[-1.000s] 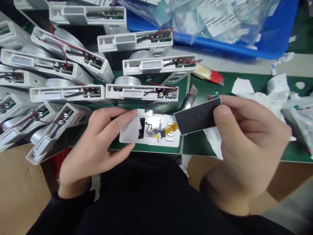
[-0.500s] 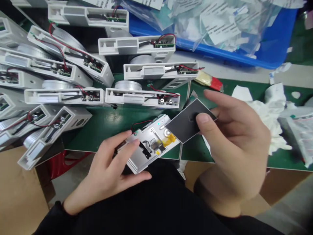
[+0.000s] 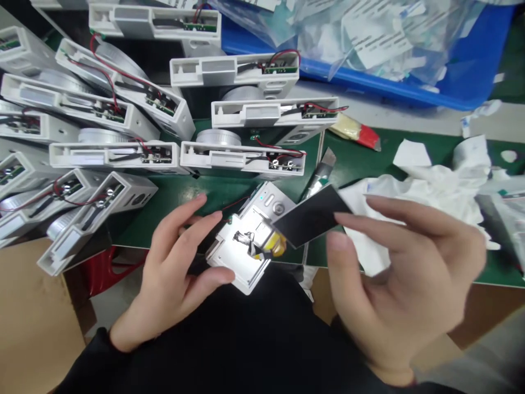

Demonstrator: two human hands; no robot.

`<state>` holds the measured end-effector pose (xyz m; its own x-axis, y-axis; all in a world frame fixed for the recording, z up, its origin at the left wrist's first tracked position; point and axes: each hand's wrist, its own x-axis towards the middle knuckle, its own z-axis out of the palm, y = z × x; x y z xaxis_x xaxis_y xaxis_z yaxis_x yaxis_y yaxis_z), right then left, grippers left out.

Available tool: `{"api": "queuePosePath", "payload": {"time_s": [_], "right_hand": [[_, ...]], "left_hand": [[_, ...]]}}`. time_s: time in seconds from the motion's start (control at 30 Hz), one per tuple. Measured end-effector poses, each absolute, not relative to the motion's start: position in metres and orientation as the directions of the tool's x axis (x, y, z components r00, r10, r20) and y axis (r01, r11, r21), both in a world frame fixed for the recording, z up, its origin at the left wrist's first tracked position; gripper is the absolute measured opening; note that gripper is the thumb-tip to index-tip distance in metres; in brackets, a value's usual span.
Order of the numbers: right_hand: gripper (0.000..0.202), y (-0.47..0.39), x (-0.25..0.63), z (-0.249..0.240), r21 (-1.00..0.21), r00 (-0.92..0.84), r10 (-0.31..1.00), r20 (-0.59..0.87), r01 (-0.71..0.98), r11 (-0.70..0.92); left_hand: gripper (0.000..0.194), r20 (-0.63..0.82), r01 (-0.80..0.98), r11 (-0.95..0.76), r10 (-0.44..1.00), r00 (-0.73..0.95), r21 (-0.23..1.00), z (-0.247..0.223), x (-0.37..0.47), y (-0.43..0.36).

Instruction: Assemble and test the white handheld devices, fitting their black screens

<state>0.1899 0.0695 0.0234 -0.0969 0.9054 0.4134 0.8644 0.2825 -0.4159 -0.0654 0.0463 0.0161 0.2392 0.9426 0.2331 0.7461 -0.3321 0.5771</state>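
Note:
A camera body (image 3: 241, 249) with its back exposed lies tilted at the near table edge, showing bare metal plates and a small lit blue-green light. Yellow tape (image 3: 276, 244) marks the side where a small dark LCD screen (image 3: 309, 216) stands out, slanted. My left hand (image 3: 180, 251) is open around the body's left end, thumb by its lower edge; whether it touches is unclear. At the screen's right end is my right hand (image 3: 394, 268), fingers apart. Its index fingertip overlaps the screen's edge, while the thumb is clear of it.
Several white camera housings (image 3: 241, 158) with open sides and red wires stand at left and centre. A blue bin (image 3: 410, 93) of plastic bags is at the back. A cutter knife (image 3: 322, 172), a red-tipped brush (image 3: 356, 133) and crumpled white material (image 3: 438, 191) lie at right.
My right thumb has come off the screen and the fingers have spread. The screen has dropped slightly and turned. My left fingers have lifted from the camera body, which has rotated a little.

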Motion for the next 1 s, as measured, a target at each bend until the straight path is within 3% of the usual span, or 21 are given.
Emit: {"api": "queuePosePath", "payload": {"time_s": [0.13, 0.23, 0.37, 0.5, 0.67, 0.77, 0.87, 0.93, 1.0], "right_hand": [[0.022, 0.065, 0.192, 0.024, -0.443, -0.172, 0.931, 0.321, 0.842, 0.308], [0.020, 0.067, 0.194, 0.024, -0.448, -0.279, 0.892, 0.356, 0.787, 0.425], [0.019, 0.068, 0.196, 0.024, -0.430, -0.472, 0.834, 0.286, 0.715, 0.552], [0.016, 0.073, 0.193, 0.024, -0.422, -0.468, 0.843, 0.265, 0.730, 0.537], [0.025, 0.089, 0.189, 0.028, -0.291, -0.509, 0.806, 0.301, 0.756, 0.586], [0.033, 0.093, 0.195, 0.031, -0.351, -0.540, 0.796, 0.273, 0.714, 0.605], [0.037, 0.085, 0.206, 0.036, -0.488, -0.339, 0.894, 0.294, 0.751, 0.446], [0.024, 0.073, 0.213, 0.039, -0.577, -0.156, 0.966, 0.206, 0.778, 0.249], [0.013, 0.062, 0.218, 0.038, -0.613, -0.099, 0.992, 0.073, 0.781, 0.123]], "left_hand": [[0.071, 0.216, 0.617, -0.554, 0.816, 0.537, 0.560, 0.019, -0.076, 0.065], [0.064, 0.150, 0.530, -0.622, 0.718, 0.680, 0.576, 0.021, -0.083, 0.074], [0.052, 0.142, 0.568, -0.599, 0.748, 0.648, 0.564, 0.020, -0.083, 0.071], [0.055, 0.169, 0.596, -0.587, 0.775, 0.609, 0.548, 0.017, -0.076, 0.062], [0.048, 0.189, 0.638, -0.602, 0.782, 0.594, 0.480, 0.015, -0.067, 0.054], [0.045, 0.236, 0.673, -0.622, 0.780, 0.579, 0.401, 0.014, -0.061, 0.051], [0.041, 0.258, 0.707, -0.626, 0.780, 0.570, 0.329, 0.014, -0.057, 0.050], [0.039, 0.267, 0.719, -0.628, 0.778, 0.569, 0.299, 0.014, -0.055, 0.049], [0.039, 0.271, 0.726, -0.629, 0.776, 0.569, 0.279, 0.014, -0.054, 0.048]]}}
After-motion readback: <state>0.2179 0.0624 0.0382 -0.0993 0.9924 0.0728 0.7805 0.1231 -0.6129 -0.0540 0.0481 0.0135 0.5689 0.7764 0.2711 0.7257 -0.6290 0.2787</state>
